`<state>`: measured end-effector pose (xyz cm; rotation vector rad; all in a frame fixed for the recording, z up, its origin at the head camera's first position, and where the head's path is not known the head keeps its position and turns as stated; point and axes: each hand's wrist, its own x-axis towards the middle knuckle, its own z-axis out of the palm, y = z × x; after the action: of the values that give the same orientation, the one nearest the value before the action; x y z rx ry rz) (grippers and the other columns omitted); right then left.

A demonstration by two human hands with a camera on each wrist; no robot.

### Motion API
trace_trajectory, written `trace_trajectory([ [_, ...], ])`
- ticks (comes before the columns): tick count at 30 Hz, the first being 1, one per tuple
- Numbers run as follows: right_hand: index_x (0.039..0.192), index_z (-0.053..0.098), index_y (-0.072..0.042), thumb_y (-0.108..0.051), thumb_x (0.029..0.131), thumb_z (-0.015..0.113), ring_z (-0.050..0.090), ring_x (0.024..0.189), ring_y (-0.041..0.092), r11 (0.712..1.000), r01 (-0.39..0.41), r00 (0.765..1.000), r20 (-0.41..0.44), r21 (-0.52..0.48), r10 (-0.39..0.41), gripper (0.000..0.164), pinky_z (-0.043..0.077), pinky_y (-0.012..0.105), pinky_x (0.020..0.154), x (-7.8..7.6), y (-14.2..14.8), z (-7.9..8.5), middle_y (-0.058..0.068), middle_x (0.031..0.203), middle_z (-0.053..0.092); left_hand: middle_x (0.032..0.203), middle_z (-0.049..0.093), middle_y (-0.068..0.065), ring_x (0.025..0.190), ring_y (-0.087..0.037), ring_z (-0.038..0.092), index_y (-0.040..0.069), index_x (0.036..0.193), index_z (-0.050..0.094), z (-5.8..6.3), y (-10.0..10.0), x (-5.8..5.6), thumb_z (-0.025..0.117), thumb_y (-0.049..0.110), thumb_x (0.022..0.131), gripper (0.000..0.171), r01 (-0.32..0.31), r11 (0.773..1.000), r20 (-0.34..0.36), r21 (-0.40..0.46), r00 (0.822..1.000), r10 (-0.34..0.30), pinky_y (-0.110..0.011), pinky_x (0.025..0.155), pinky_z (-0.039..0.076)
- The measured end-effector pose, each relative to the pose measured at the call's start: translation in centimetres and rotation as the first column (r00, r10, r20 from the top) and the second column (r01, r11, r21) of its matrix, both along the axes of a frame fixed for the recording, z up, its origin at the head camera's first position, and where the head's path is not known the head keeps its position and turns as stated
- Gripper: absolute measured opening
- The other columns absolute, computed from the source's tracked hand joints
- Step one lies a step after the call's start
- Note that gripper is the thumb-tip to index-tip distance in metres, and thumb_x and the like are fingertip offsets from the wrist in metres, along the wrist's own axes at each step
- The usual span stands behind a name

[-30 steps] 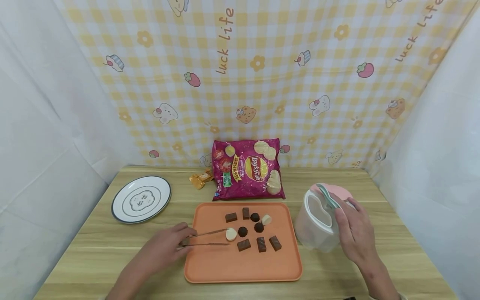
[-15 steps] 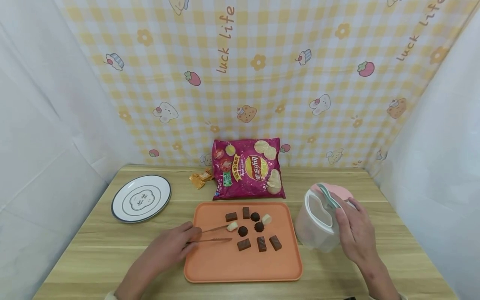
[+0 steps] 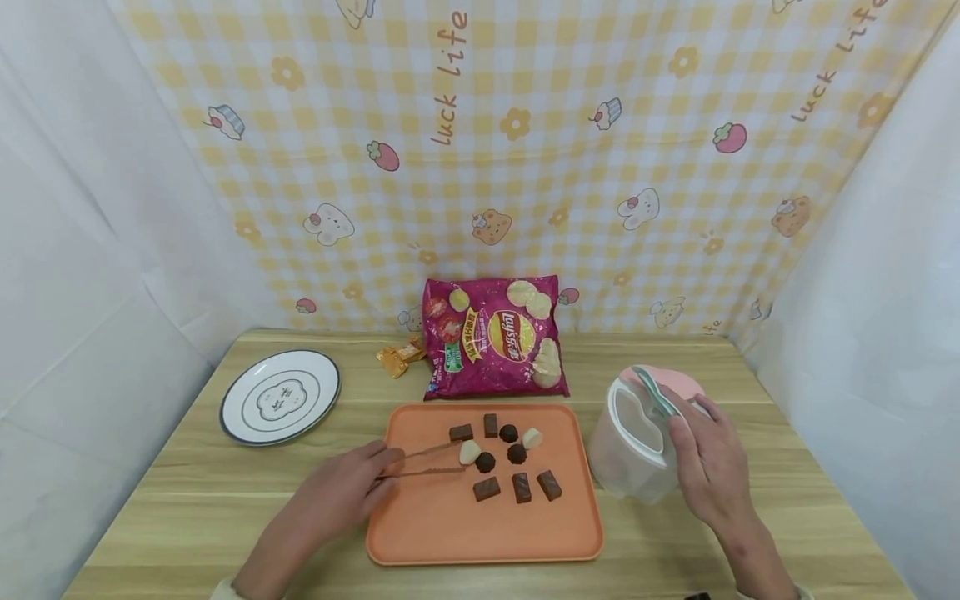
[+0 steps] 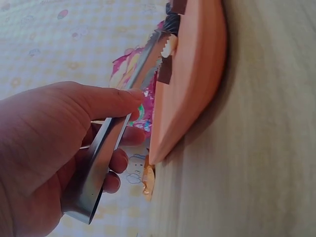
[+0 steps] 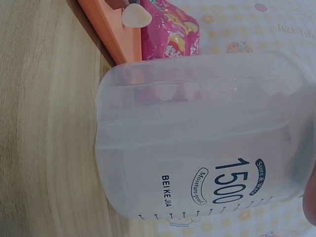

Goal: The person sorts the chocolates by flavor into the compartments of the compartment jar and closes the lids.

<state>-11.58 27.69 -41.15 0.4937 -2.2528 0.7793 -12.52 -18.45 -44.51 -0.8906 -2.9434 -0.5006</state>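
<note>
My left hand holds metal tongs with serrated tips, thumb on one arm and fingers curled round the other. Over the orange tray, the tong arms stand apart beside a white chocolate; whether they touch it I cannot tell. Round dark chocolates, brown rectangular chocolates and a second white chocolate lie around it. To the right, my right hand grips the raised pale-green lid flap of a translucent storage container, which stands upright with that opening uncovered.
Behind the tray lies a purple chip bag, with orange-gold wrapped candies beside it. A white plate with a dark rim sits at the left on the wooden table. A patterned curtain hangs behind.
My left hand has moved the tongs slightly away from me, and their tips stand closer together. The white chocolate has shifted a little and turned. My right hand has stayed in place.
</note>
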Motion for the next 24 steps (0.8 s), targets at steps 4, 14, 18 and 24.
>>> trace_trajectory([
  [4,0.142,0.065,-0.014,-0.008,0.103,0.044,0.05,0.125,-0.006,1.0,0.0,1.0,0.008,-0.002,0.0,0.044,0.025,0.033,0.116,-0.02,0.0,0.04,0.003,0.131,0.069,0.099,0.062,0.004,0.073,-0.008,0.053,0.014,0.117,0.071,-0.06,0.3,-0.05,0.073,0.023,0.097,0.022,-0.024,0.999,-0.015,-0.021,1.0,0.024,-0.033,0.061,0.05],
  [14,0.141,0.065,-0.014,-0.008,0.103,0.045,0.052,0.124,-0.003,1.0,0.009,1.0,0.008,0.0,-0.009,0.044,0.026,0.034,0.116,0.02,0.03,-0.11,0.004,0.129,0.07,0.083,0.047,0.011,0.065,-0.006,0.044,0.021,0.101,0.061,-0.65,0.98,-0.46,0.072,0.017,0.097,0.013,0.024,1.0,-0.004,-0.003,1.0,-0.024,-0.027,0.054,0.041],
  [18,0.142,0.064,-0.014,-0.008,0.103,0.045,0.052,0.124,-0.003,1.0,0.012,1.0,0.027,-0.004,-0.012,0.044,0.025,0.036,0.116,0.02,0.19,-0.27,0.005,0.129,0.07,0.08,0.044,0.012,0.063,-0.006,0.041,0.022,0.098,0.06,-0.8,1.01,-0.65,0.072,0.015,0.097,0.014,0.041,0.999,-0.016,-0.011,0.999,-0.042,-0.026,0.053,0.039],
  [24,0.142,0.065,-0.014,-0.008,0.104,0.044,0.052,0.125,-0.003,1.0,0.013,1.0,0.023,0.002,-0.013,0.044,0.025,0.034,0.116,-0.08,0.34,-0.41,0.003,0.131,0.069,0.082,0.05,0.01,0.065,-0.007,0.046,0.019,0.103,0.066,-0.92,1.05,-0.84,0.071,0.014,0.098,0.008,0.044,0.999,-0.033,-0.031,0.998,-0.045,-0.029,0.056,0.044],
])
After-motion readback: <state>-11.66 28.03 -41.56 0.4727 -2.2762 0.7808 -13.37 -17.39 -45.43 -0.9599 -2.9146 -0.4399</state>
